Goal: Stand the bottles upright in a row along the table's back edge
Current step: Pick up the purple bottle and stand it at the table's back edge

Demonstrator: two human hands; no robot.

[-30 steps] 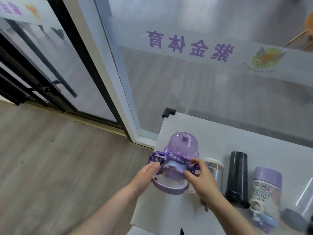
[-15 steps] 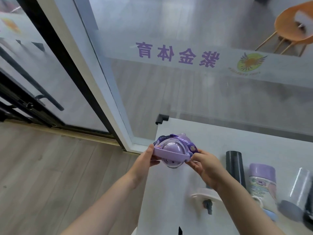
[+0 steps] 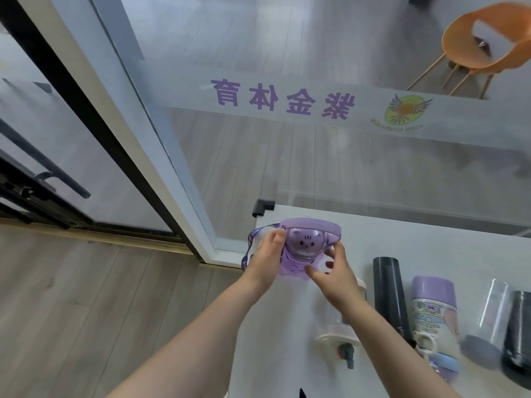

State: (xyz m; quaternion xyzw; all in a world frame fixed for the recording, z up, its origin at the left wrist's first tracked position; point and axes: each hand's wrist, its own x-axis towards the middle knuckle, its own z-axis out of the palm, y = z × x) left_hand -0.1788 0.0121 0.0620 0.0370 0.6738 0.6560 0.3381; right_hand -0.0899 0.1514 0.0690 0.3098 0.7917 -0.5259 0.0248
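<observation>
A purple child's bottle [image 3: 304, 242] with a cat face on its domed lid stands upright near the back left corner of the white table [image 3: 416, 248]. My left hand [image 3: 265, 255] grips its left side by the strap. On its right side my right hand [image 3: 330, 271] touches it with spread fingers. Lying flat to the right are a steel bottle with a white lid [image 3: 342, 331], mostly under my right forearm, a black bottle [image 3: 390, 294], a purple-capped printed bottle [image 3: 434, 311], a clear bottle with a grey cap [image 3: 488, 320] and a dark bottle [image 3: 520, 334].
A glass wall [image 3: 316, 156] rises right behind the table's back edge. A black corner guard [image 3: 263, 206] covers the table's back left corner. Wooden floor lies off the table's left edge. An orange chair [image 3: 482, 44] stands beyond the glass.
The purple bottle has gone from lying on its side to standing upright, and has moved back toward the table's back left corner. Both hands stayed on it.
</observation>
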